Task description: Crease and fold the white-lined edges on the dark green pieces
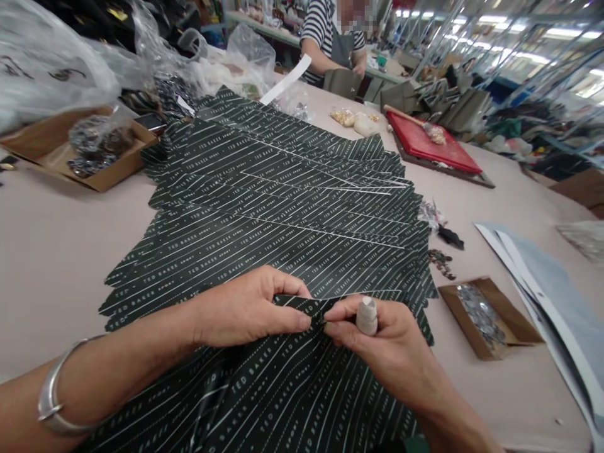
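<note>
Dark green fabric [264, 384] with white diagonal stripes and lettering hangs over the near table edge, its folded edge held up between my hands. My left hand [255, 308] is closed, pinching that edge between thumb and fingers. Just to its right, my right hand [382, 327] is closed around a tool with a short pale handle [367, 316]; the tool's working end is hidden. Its thumb and fingertip press together at the fabric, where something tiny and dark shows. Beyond both hands, a stack of the same printed fabric pieces [283, 207] lies flat.
Right of the stack lies a small carton [486, 321] of metal discs, beside white sheets [533, 296]. A red board [431, 141] lies farther back. At left stands a cardboard tray [85, 148] of bagged metal parts. Across the table, a person in a striped shirt [321, 25] handles a dark piece.
</note>
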The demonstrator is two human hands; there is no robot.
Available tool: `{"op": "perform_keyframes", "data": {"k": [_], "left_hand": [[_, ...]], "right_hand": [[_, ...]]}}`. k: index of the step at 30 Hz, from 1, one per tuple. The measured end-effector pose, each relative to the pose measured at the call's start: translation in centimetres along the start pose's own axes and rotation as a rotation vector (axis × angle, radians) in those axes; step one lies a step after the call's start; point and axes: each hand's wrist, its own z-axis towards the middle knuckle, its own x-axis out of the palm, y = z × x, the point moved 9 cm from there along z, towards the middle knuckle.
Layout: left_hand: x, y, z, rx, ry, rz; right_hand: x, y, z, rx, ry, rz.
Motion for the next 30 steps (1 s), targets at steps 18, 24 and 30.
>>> {"op": "perform_keyframes", "data": {"k": [18, 24, 30], "left_hand": [[0.9, -3.5, -1.7, 0.355, -0.287, 0.639], [3.3, -4.8, -3.7, 0.674, -0.429, 1.053], [4.4, -4.8, -5.5, 0.791, -0.519, 1.127]], "right_hand": [[0.5, 4.1, -1.8, -0.470, -0.106, -0.345], [1.3, 4.9, -3.4, -0.709, -0.197, -0.714], [2.3, 5.2, -5.5, -0.868, -0.189, -0.798]]}}
